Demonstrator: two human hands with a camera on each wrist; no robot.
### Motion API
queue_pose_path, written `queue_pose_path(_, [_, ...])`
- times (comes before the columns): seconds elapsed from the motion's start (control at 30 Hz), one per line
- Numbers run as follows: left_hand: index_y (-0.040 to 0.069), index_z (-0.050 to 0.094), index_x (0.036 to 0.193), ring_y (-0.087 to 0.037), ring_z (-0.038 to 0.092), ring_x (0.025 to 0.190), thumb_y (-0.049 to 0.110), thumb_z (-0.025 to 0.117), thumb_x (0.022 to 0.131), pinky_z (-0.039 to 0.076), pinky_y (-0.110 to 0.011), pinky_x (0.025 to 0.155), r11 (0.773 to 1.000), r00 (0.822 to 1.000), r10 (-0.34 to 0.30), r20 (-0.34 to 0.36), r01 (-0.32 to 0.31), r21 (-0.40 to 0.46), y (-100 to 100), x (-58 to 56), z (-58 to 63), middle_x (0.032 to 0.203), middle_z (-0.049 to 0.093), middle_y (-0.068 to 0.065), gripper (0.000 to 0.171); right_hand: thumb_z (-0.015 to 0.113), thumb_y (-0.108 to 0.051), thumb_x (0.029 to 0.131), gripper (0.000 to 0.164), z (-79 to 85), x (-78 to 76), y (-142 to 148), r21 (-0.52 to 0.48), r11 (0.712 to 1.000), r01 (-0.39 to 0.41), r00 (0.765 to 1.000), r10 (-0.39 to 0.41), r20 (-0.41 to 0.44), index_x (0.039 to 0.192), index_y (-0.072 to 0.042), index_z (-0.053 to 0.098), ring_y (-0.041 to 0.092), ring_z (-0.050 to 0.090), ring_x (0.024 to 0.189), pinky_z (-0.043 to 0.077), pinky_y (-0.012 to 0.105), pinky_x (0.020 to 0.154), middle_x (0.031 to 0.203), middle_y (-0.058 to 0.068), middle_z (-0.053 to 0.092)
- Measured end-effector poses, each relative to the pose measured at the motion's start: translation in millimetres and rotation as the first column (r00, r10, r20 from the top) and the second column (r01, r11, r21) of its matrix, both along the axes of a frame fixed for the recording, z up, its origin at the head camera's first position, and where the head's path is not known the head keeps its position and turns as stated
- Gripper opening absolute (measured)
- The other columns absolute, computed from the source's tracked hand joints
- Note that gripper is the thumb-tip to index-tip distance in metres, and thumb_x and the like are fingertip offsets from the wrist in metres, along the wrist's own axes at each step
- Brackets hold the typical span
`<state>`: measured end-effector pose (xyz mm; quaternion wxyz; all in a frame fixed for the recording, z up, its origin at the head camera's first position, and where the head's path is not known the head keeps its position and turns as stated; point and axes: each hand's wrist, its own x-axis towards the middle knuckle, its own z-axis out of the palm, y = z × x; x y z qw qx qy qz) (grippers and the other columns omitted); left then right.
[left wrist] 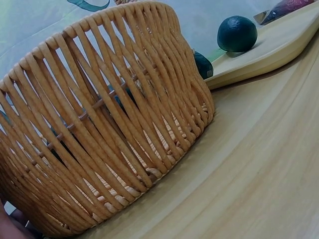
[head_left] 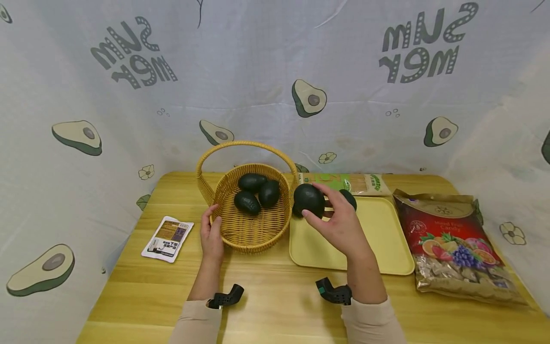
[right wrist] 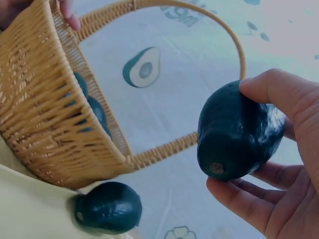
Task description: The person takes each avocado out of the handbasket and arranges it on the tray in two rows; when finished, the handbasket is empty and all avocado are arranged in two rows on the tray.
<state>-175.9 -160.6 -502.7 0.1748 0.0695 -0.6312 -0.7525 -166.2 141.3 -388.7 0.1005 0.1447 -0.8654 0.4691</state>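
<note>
A dark green avocado [head_left: 309, 200] is in my right hand [head_left: 339, 224], pinched between thumb and fingers above the yellow tray's left part. The right wrist view shows the held avocado [right wrist: 237, 132] with its stem end visible. My left hand [head_left: 212, 239] grips the near left rim of the woven basket [head_left: 253, 243], thumb over the edge. Inside that basket lie three avocados, such as the front one [head_left: 247, 203]. On the tray [head_left: 318, 248], another avocado [head_left: 349, 198] shows behind my right hand. One more avocado [right wrist: 112, 206] sits beside the basket, mostly hidden in the head view.
A red bag of fruit candy [head_left: 455, 239] lies right of the tray. Behind the tray is a long green-and-clear packet [head_left: 356, 183]. A small white pouch [head_left: 167, 239] lies on the wooden table [head_left: 275, 296] at the left. A printed curtain [head_left: 258, 71] surrounds the table.
</note>
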Motion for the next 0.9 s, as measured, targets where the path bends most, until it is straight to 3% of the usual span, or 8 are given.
queue_pose_path(0.27, [0.000, 0.045, 0.143, -0.022, 0.022, 0.154, 0.008, 0.039, 0.106, 0.029, -0.016, 0.110, 1.000, 1.000, 0.003, 0.008, -0.003, -0.004, 0, 0.2, -0.1, 0.162, 0.034, -0.009, 0.038, 0.078, -0.020, 0.091, 0.067, 5.5, 3.2, 12, -0.010, 0.998, 0.063, 0.998, -0.063, 0.026, 0.151, -0.019, 0.048, 0.035, 0.063, 0.115, 0.056, 0.053, 0.091, 0.144, 0.016, 0.053])
queue_pose_path(0.57, [0.000, 0.045, 0.143, -0.021, 0.020, 0.155, 0.010, 0.040, 0.106, 0.021, -0.039, 0.122, 1.000, 1.000, 0.014, 0.017, -0.014, -0.016, -1, 0.1, -1.4, 0.163, 0.033, -0.009, 0.038, 0.077, -0.023, 0.092, 0.069, 7.6, 2.3, 31, 0.013, 0.988, 0.153, 0.988, -0.153, 0.026, 0.154, -0.018, 0.046, 0.037, 0.063, 0.117, 0.058, 0.049, 0.091, 0.140, 0.019, 0.054])
queue_pose_path(0.8, [-0.001, 0.045, 0.143, -0.021, 0.024, 0.154, 0.009, 0.040, 0.106, 0.029, -0.018, 0.111, 1.000, 1.000, 0.017, 0.015, -0.017, -0.014, 0, -0.1, -0.7, 0.161, 0.035, -0.009, 0.039, 0.076, -0.024, 0.093, 0.071, 7.1, 1.9, 46, 0.006, 0.974, 0.225, 0.973, -0.225, 0.046, 0.155, -0.019, 0.043, 0.044, 0.060, 0.122, 0.053, 0.055, 0.096, 0.148, 0.022, 0.049])
queue_pose_path(0.9, [-0.001, 0.045, 0.143, -0.022, 0.025, 0.153, 0.009, 0.041, 0.106, 0.030, -0.013, 0.107, 1.000, 1.000, 0.015, 0.005, -0.015, -0.004, 0, -0.1, -0.5, 0.161, 0.036, -0.010, 0.039, 0.075, -0.025, 0.093, 0.071, 7.2, 1.8, 52, -0.005, 0.969, 0.245, 0.968, -0.245, 0.056, 0.156, -0.020, 0.043, 0.044, 0.060, 0.121, 0.055, 0.036, 0.094, 0.148, 0.022, 0.049])
